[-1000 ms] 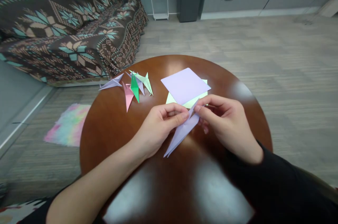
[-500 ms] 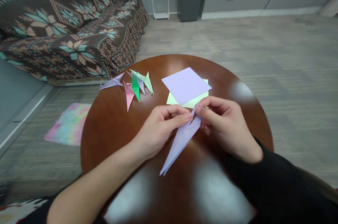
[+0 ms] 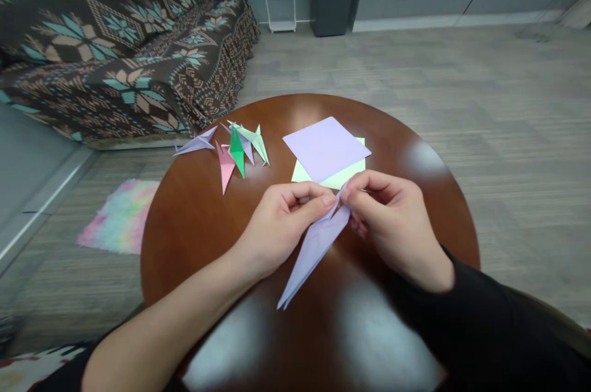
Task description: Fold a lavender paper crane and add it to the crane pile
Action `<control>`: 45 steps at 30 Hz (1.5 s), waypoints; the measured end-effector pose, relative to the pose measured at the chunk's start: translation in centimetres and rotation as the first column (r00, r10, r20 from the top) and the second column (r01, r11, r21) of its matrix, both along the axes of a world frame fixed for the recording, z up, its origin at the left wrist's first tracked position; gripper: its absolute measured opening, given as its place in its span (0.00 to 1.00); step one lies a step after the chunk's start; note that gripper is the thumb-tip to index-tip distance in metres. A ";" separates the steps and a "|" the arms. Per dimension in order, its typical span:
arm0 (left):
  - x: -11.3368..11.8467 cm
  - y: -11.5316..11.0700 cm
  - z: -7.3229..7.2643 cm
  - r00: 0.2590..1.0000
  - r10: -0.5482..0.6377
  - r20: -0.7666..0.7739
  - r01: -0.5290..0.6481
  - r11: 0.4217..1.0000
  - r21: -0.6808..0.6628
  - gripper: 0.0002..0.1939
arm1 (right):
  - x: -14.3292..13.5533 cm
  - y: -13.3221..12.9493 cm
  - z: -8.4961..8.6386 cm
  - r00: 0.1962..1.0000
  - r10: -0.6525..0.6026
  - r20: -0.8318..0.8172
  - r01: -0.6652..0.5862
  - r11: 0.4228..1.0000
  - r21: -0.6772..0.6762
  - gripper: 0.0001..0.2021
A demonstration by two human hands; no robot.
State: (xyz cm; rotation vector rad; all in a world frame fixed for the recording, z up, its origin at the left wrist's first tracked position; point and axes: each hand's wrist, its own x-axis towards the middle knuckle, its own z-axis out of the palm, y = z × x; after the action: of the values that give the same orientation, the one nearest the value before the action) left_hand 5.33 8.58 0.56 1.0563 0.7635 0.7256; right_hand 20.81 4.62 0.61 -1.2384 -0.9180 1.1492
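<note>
A folded lavender paper [image 3: 316, 244] hangs between my hands above the table, its two long points slanting down to the left. My left hand [image 3: 284, 220] pinches its upper left edge between thumb and fingers. At the narrow upper tip, my right hand [image 3: 388, 213] grips the paper with thumb and index finger. Just beyond the hands lie a flat lavender sheet [image 3: 325, 146] and, partly under it, a pale green sheet [image 3: 346, 175].
The round brown table [image 3: 184, 226] bears several folded paper figures at its back left, among them a green one [image 3: 237, 152] and a pink one [image 3: 225, 167]. A patterned sofa [image 3: 129, 66] and a fluffy pastel rug [image 3: 120, 216] are beyond.
The lower points of the folded lavender paper have shifted very slightly down and left. Both hands keep their pinch on it almost in place.
</note>
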 end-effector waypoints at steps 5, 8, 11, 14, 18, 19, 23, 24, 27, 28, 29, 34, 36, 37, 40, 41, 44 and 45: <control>-0.1 -0.1 0.2 0.999 0.025 -0.033 -0.022 0.997 0.075 0.09 | -0.4 -0.1 0.2 1.000 -0.002 0.003 0.002 1.000 0.005 0.06; -0.2 0.0 0.2 0.999 0.032 -0.038 -0.028 0.996 0.080 0.09 | -0.3 -0.3 0.2 1.000 0.015 0.009 -0.015 1.000 0.021 0.06; -0.3 0.0 0.1 0.999 0.026 -0.041 -0.023 0.998 0.065 0.10 | -0.2 -0.4 0.1 0.999 0.034 0.025 -0.034 0.999 0.036 0.06; -0.3 0.0 0.1 0.999 0.029 -0.042 -0.026 0.998 0.065 0.10 | -0.2 -0.5 0.2 0.999 0.025 0.043 -0.026 0.999 0.032 0.07; -0.3 -0.1 0.2 0.999 0.029 -0.046 -0.025 0.996 0.084 0.10 | -0.4 -0.5 0.4 0.999 0.008 0.047 -0.010 0.999 0.033 0.07; -0.3 -0.1 0.2 0.998 0.031 -0.046 -0.027 0.995 0.092 0.10 | -0.4 -0.5 0.4 0.999 0.003 0.049 -0.005 0.999 0.035 0.07; -0.1 -0.2 0.4 0.997 0.043 -0.063 -0.035 0.992 0.124 0.11 | -0.5 -0.5 0.5 0.996 -0.027 0.085 0.022 0.998 0.055 0.06; -0.1 -0.3 0.5 0.996 0.050 -0.075 -0.039 0.990 0.139 0.11 | -0.5 -0.6 0.5 0.995 -0.034 0.093 0.029 0.998 0.061 0.06; 0.0 -0.3 0.7 0.989 0.085 -0.123 -0.058 0.977 0.205 0.11 | -0.5 -0.6 0.4 0.994 -0.053 0.099 0.046 0.996 0.072 0.06; 0.0 -0.4 0.8 0.986 0.099 -0.136 -0.065 0.971 0.231 0.11 | -0.5 -0.6 0.4 0.994 -0.055 0.098 0.048 0.996 0.074 0.06; 0.0 -0.4 0.9 0.983 0.112 -0.146 -0.072 0.964 0.258 0.10 | -0.5 -0.6 0.4 0.994 -0.051 0.096 0.043 0.996 0.075 0.06; 0.0 -0.6 1.4 0.968 0.171 -0.184 -0.090 0.920 0.381 0.07 | -0.1 -0.4 0.1 0.996 -0.002 0.093 -0.005 0.997 0.079 0.07; 0.1 -0.8 1.5 0.959 0.199 -0.199 -0.102 0.905 0.414 0.07 | -0.1 -0.3 0.1 0.995 0.000 0.098 -0.008 0.996 0.085 0.08; 0.1 -0.8 1.6 0.955 0.212 -0.205 -0.107 0.898 0.428 0.06 | -0.1 -0.3 0.1 0.995 -0.005 0.104 -0.004 0.996 0.087 0.09; 0.3 -0.9 1.6 0.948 0.233 -0.217 -0.113 0.884 0.454 0.07 | -0.3 -0.4 0.1 0.991 -0.038 0.125 0.025 0.994 0.103 0.10; 0.3 -1.0 1.6 0.948 0.235 -0.216 -0.114 0.882 0.457 0.07 | -0.4 -0.4 0.0 0.991 -0.051 0.127 0.037 0.993 0.111 0.10; 0.3 -1.0 1.5 0.950 0.236 -0.206 -0.121 0.883 0.453 0.07 | -0.5 -0.3 -0.2 0.991 -0.074 0.109 0.060 0.990 0.126 0.09; 0.3 -1.0 1.5 0.951 0.233 -0.203 -0.122 0.886 0.447 0.06 | -0.6 -0.3 -0.3 0.992 -0.078 0.100 0.065 0.990 0.127 0.09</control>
State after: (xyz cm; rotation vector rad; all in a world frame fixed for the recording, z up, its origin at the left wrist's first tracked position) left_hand 5.64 7.56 2.07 1.5158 0.9537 0.9590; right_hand 20.26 4.34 0.28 -1.2291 -0.9998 0.9634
